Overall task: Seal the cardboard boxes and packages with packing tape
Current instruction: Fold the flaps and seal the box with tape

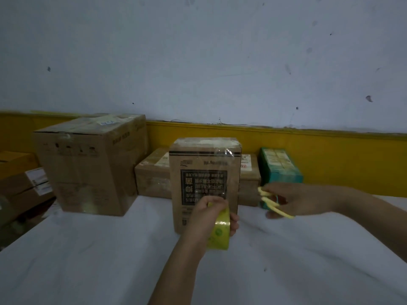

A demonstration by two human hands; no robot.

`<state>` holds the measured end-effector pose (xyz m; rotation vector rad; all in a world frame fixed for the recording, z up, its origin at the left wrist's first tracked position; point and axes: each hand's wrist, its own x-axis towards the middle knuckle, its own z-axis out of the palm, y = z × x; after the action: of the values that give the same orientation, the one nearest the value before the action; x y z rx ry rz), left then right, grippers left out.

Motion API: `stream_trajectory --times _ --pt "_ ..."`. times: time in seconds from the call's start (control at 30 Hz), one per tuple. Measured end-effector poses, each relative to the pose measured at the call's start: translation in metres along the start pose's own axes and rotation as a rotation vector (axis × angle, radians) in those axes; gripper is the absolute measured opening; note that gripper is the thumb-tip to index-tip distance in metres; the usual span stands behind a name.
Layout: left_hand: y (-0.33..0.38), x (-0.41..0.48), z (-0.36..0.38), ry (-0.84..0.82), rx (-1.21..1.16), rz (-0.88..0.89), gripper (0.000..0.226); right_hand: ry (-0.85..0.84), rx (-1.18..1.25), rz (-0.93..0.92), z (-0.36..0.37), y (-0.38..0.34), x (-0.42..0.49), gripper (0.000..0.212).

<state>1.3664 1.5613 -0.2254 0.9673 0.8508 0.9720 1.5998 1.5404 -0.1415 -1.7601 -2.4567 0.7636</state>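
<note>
A: Where is the box now?

B: The box [204, 172] stands upright on the white cloth [110, 249], in the middle, in front of other boxes [88, 168] that sit near the wall [198, 62]. A clear strip [211, 164] runs from its top down the front face.

A: And the hands?

B: The left hand [207, 219] grips the roll [220, 234] low on the front face, with the fingers curled round it. The right hand [301, 201] holds yellow scissors [273, 202] just beside the right edge of the box. How the fingers sit in the handles, I cannot tell.

A: How will the box handle?

B: I think it is light and rather stiff. But it is tall and narrow, so a pull on the strip can tip it forward. Better to press on the top or on the front face, not on a thin edge.

A: And the tape?

B: Thin, sticky, and it folds on itself easily. I would hold it tight between roll and box and cut close to the roll. The roll looks smooth, so the safe hold is through its core.
</note>
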Motion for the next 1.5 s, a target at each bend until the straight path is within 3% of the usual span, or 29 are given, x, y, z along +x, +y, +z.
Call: stream_trajectory --times 0.13,0.27,0.3,0.4,0.5,0.6,0.7,0.77,0.9,1.0,1.07,1.17,1.23,1.33,1.5 --pt "-0.003 0.001 -0.006 0.013 -0.004 0.026 0.017 0.131 -0.009 0.103 0.045 0.021 -0.008 0.035" --pt "-0.007 0.001 -0.010 0.040 0.012 0.033 0.018 0.212 -0.407 0.271 0.094 0.036 -0.001 0.049" --pt "-0.009 0.000 -0.009 0.038 0.016 0.032 0.019 0.213 -0.410 0.291 0.101 0.036 0.003 0.046" --pt "-0.013 -0.001 -0.006 0.034 0.035 0.021 0.017 0.094 -0.366 0.282 0.101 0.031 0.008 0.030" --pt "-0.020 -0.004 -0.005 0.035 0.069 0.009 0.016 -0.010 -0.446 0.295 0.098 0.028 0.010 0.030" --pt "-0.023 -0.008 -0.004 0.013 0.068 -0.005 0.016 0.219 -0.543 0.324 0.094 0.011 0.007 0.031" --pt "-0.018 -0.014 -0.002 0.000 0.017 -0.087 0.027 0.594 -0.206 0.151 0.091 -0.020 0.005 0.051" --pt "-0.015 -0.023 -0.002 -0.039 0.015 -0.130 0.038 0.614 0.072 0.010 0.094 -0.049 0.005 0.062" --pt "-0.011 -0.055 -0.009 -0.066 0.052 -0.094 0.052 0.679 0.234 -0.051 0.112 -0.089 0.019 0.025" --pt "-0.009 -0.091 -0.028 -0.021 0.115 -0.022 0.036 0.772 0.250 -0.038 0.128 -0.116 0.024 0.009" --pt "-0.013 -0.121 -0.048 0.025 0.205 0.064 0.020 0.761 0.240 -0.027 0.144 -0.138 0.027 0.007" --pt "-0.016 -0.170 -0.079 0.087 0.239 0.084 0.019 0.704 0.237 -0.094 0.172 -0.178 0.027 0.014" --pt "-0.013 -0.203 -0.099 0.139 0.193 0.079 0.030 0.658 0.251 -0.180 0.189 -0.208 0.023 0.011" --pt "-0.007 -0.249 -0.130 0.282 0.178 0.040 0.065 0.599 0.339 -0.309 0.211 -0.249 0.017 0.005" --pt "-0.018 -0.311 -0.167 0.362 0.232 -0.037 0.081 0.445 0.572 -0.400 0.253 -0.288 0.024 0.017"
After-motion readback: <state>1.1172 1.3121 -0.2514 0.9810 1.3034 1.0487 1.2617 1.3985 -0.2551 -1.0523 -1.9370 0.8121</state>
